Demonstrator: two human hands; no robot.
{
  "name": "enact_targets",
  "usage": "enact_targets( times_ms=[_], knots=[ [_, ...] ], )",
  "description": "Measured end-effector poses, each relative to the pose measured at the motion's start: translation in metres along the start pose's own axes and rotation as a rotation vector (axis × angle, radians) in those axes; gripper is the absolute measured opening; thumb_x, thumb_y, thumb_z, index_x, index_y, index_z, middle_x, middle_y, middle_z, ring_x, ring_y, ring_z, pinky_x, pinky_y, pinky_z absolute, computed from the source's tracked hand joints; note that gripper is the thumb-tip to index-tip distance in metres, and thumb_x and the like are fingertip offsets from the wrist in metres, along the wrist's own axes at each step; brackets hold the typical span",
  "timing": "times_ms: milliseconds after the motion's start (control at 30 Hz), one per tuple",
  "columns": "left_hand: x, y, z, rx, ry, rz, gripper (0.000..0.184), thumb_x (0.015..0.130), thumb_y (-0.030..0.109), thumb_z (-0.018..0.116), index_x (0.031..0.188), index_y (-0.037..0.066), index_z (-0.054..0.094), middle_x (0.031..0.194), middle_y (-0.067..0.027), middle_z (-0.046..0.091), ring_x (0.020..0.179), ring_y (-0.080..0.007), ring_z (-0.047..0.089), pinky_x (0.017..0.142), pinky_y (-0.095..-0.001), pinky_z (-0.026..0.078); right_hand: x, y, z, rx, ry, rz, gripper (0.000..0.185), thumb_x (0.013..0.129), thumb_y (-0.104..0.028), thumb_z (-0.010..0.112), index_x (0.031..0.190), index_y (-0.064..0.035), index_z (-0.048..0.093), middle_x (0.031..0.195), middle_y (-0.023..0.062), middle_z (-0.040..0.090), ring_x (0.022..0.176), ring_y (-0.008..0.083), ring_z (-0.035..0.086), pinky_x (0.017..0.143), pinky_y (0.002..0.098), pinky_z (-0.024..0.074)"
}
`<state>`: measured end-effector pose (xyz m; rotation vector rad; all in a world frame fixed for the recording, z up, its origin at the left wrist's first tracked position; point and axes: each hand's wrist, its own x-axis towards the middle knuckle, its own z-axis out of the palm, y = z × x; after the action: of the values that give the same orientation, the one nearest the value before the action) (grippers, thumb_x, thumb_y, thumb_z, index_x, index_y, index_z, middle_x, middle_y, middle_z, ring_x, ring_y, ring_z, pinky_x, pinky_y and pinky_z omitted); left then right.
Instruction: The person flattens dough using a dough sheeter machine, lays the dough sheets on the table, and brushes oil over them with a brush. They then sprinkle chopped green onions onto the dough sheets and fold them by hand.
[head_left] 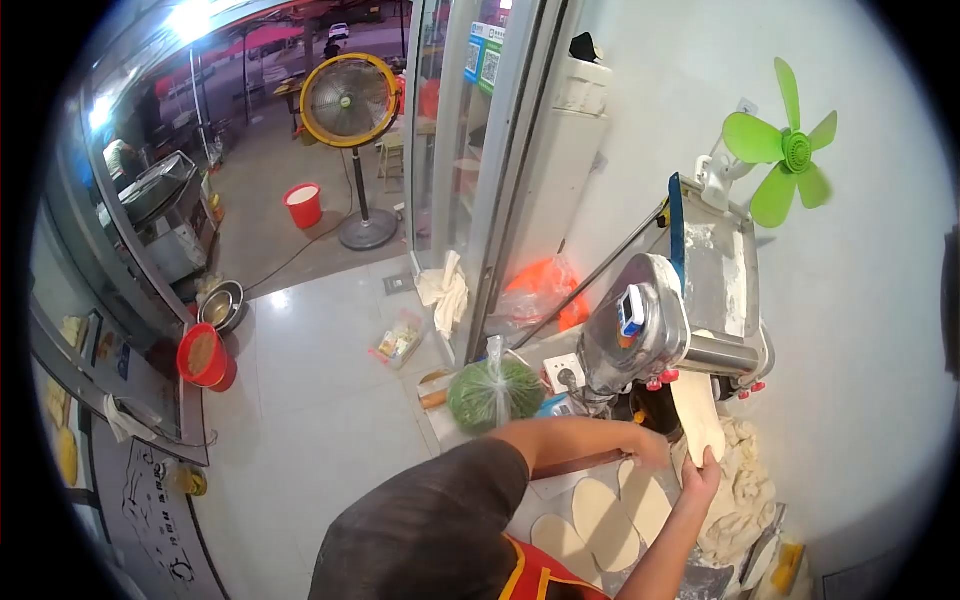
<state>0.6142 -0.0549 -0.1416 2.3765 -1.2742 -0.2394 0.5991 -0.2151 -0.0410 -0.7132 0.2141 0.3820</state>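
Observation:
A pale strip of dough (pixel 697 410) hangs from the rollers of a metal dough sheeter (pixel 640 320). My right hand (pixel 701 476) pinches its lower end. Just left of the strip is my left hand (pixel 652 449), blurred, so its fingers do not show clearly. Below it, several flat oval dough sheets (pixel 603 522) lie on the worktop. A heap of crumpled dough (pixel 742 490) sits to the right of my right hand.
A bag of greens (pixel 495 393) and a power socket (pixel 564 374) are left of the machine. A green fan (pixel 790 150) is mounted above it. Red buckets (pixel 205 356) and a standing fan (pixel 350 105) stand farther off.

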Motion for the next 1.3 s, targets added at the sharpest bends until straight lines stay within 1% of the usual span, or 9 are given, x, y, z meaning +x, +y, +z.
enact_targets(
  times_ms=[100, 200, 333, 567, 700, 800, 900, 1067, 1300],
  knots=[
    [-0.007, 0.019, -0.018, -1.855, 0.748, -0.636, 0.026, 0.089, 0.028, 0.045, 0.095, 0.007, 0.061, 0.094, -0.0062, 0.064, 0.079, -0.0211, 0.06, 0.072, -0.0371, 0.05, -0.021, -0.006, 0.013, 0.109, 0.071, 0.006, 0.033, 0.09, -0.004, 0.047, 0.122, 0.0041, 0.044, 0.119, 0.0169, 0.054, 0.108, 0.0287, 0.054, 0.092, 0.0403, 0.047],
    [-0.01, 0.038, -0.051, -2.405, 1.158, -0.232, 0.026, 0.089, 0.029, 0.046, 0.096, 0.009, 0.061, 0.094, -0.0071, 0.064, 0.082, -0.0227, 0.062, 0.077, -0.0392, 0.051, -0.049, -0.009, 0.029, 0.113, 0.123, 0.001, 0.033, 0.09, -0.002, 0.046, 0.123, 0.0041, 0.044, 0.12, 0.0177, 0.053, 0.108, 0.03, 0.054, 0.092, 0.0421, 0.0472],
    [-0.016, 0.062, -0.09, -2.368, 1.166, 0.177, 0.029, 0.09, 0.031, 0.045, 0.098, 0.009, 0.061, 0.093, -0.0081, 0.065, 0.082, -0.023, 0.062, 0.078, -0.0421, 0.05, -0.055, -0.011, 0.017, 0.15, 0.093, -0.005, 0.033, 0.09, -0.003, 0.047, 0.123, 0.0039, 0.044, 0.12, 0.0172, 0.053, 0.108, 0.0295, 0.054, 0.091, 0.0412, 0.0479],
    [-0.006, 0.019, -0.081, -2.451, 1.175, 0.345, 0.04, 0.09, 0.034, 0.039, 0.099, 0.003, 0.062, 0.096, -0.0162, 0.064, 0.086, -0.0314, 0.062, 0.083, -0.0495, 0.047, -0.083, -0.007, -0.015, -0.954, -0.136, -0.384, 0.035, 0.089, -0.008, 0.049, 0.122, 0.0052, 0.044, 0.116, 0.0144, 0.055, 0.104, 0.0234, 0.055, 0.089, 0.0344, 0.0462],
    [-0.01, -0.004, -0.078, -2.362, 1.238, 0.252, 0.039, 0.09, 0.029, 0.037, 0.105, 0.001, 0.06, 0.104, -0.0177, 0.062, 0.095, -0.0337, 0.059, 0.089, -0.0484, 0.045, -0.078, 0.001, -0.021, 0.15, 0.003, 0.022, 0.04, 0.088, -0.002, 0.047, 0.127, 0.0034, 0.039, 0.128, 0.0167, 0.046, 0.117, 0.029, 0.047, 0.1, 0.0408, 0.0388],
    [-0.018, 0.013, -0.08, -2.291, 1.089, 0.438, 0.051, 0.091, 0.043, 0.031, 0.113, 0.004, 0.056, 0.11, -0.014, 0.06, 0.101, -0.031, 0.057, 0.093, -0.0459, 0.042, -0.09, 0.005, -0.03, 0.171, 0.021, 0.028, 0.039, 0.088, -0.002, 0.047, 0.126, 0.0042, 0.039, 0.129, 0.0178, 0.046, 0.116, 0.03, 0.047, 0.101, 0.0411, 0.0386],
    [-0.017, 0.063, -0.083, -2.149, 1.146, -0.019, 0.074, 0.087, 0.065, 0.021, 0.122, 0.006, 0.048, 0.118, -0.0157, 0.055, 0.109, -0.0343, 0.051, 0.099, -0.0471, 0.035, -0.109, 0.008, -0.055, 0.144, 0.046, 0.018, 0.038, 0.087, -0.002, 0.05, 0.124, 0.004, 0.042, 0.124, 0.0175, 0.05, 0.11, 0.0292, 0.052, 0.098, 0.04, 0.041],
    [0.019, 0.124, -0.019, -2.078, 0.75, -0.497, 0.045, 0.091, 0.037, 0.046, 0.117, 0.001, 0.048, 0.111, -0.0136, 0.058, 0.103, -0.0312, 0.055, 0.092, -0.0457, 0.043, -0.188, 0.012, -0.108, 0.19, 0.286, -0.029, 0.036, 0.086, -0.001, 0.051, 0.121, 0.0035, 0.043, 0.117, 0.017, 0.053, 0.107, 0.028, 0.054, 0.095, 0.0403, 0.044],
    [0.149, 0.168, 0.063, -2.169, 0.423, -0.63, 0.037, 0.09, 0.027, 0.052, 0.114, -0.001, 0.05, 0.107, -0.0113, 0.059, 0.096, -0.0258, 0.058, 0.086, -0.0403, 0.047, -0.25, -0.014, -0.2, 0.312, 0.518, -0.221, 0.033, 0.088, -0.004, 0.05, 0.12, 0.003, 0.045, 0.116, 0.0156, 0.054, 0.106, 0.027, 0.055, 0.094, 0.0378, 0.0454]
  ],
)
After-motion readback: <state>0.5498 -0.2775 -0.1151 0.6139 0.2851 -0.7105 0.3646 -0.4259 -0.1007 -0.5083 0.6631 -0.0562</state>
